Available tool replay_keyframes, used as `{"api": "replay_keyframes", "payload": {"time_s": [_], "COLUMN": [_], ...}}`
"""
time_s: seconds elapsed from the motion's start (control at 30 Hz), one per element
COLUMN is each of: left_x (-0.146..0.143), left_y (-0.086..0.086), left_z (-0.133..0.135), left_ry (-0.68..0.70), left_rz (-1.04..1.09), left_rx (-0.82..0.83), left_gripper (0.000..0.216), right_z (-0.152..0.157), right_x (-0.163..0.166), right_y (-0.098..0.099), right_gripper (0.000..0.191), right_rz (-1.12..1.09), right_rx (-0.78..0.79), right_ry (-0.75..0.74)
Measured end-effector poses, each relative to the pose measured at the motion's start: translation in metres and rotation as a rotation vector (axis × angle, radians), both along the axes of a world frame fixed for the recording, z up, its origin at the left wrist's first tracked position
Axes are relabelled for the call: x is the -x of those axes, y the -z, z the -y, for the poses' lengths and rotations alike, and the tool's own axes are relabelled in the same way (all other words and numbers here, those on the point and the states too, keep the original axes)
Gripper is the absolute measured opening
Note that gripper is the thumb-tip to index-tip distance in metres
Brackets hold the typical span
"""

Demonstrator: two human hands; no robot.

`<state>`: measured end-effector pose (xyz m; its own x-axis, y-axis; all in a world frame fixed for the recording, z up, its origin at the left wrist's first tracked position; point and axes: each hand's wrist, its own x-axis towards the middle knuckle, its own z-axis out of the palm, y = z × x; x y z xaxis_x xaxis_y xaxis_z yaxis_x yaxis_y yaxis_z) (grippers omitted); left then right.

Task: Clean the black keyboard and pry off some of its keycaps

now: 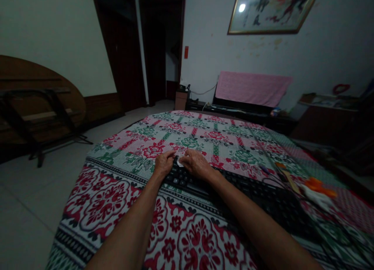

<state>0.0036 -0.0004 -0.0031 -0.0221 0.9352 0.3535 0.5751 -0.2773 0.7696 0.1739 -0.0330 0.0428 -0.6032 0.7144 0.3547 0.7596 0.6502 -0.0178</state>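
Two hands (164,164) (195,163) curl inward at the keyboard (273,200).

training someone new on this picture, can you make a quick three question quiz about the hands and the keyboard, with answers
1. The long black keyboard lies on: a) bare wood; b) a red, green and white floral-patterned cloth; c) pale floor tiles.
2. True or false: the bare right hand holds a small, thin-looking white piece in its fingers.
3. As the camera sees it, which end of the keyboard is the bare left hand at?

Key: 1: b. 2: true. 3: the left end.
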Motion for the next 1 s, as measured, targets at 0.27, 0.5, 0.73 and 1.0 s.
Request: {"api": "replay_keyframes", "payload": {"time_s": [0.27,0.5,0.73,1.0], "left_x": [0.0,0.0,0.0,0.0], "left_y": [-0.001,-0.003,-0.001,0.0], "left_z": [0.001,0.003,0.001,0.001], "left_ry": [-0.005,0.009,0.002,0.006], "left_rz": [0.008,0.017,0.016,0.02], "left_rx": [0.013,0.025,0.016,0.01], "left_gripper": [0.036,0.036,0.037,0.038], "right_z": [0.001,0.005,0.004,0.007], "right_x": [-0.004,-0.021,-0.02,-0.016], "right_y": [0.01,0.002,0.006,0.0], "right_gripper": [0.018,0.018,0.021,0.025], "right_rz": [-0.075,-0.199,-0.206,-0.039], "right_rx": [-0.036,0.052,0.019,0.005], "right_ry": [-0.014,-0.014,-0.053,-0.03]}}
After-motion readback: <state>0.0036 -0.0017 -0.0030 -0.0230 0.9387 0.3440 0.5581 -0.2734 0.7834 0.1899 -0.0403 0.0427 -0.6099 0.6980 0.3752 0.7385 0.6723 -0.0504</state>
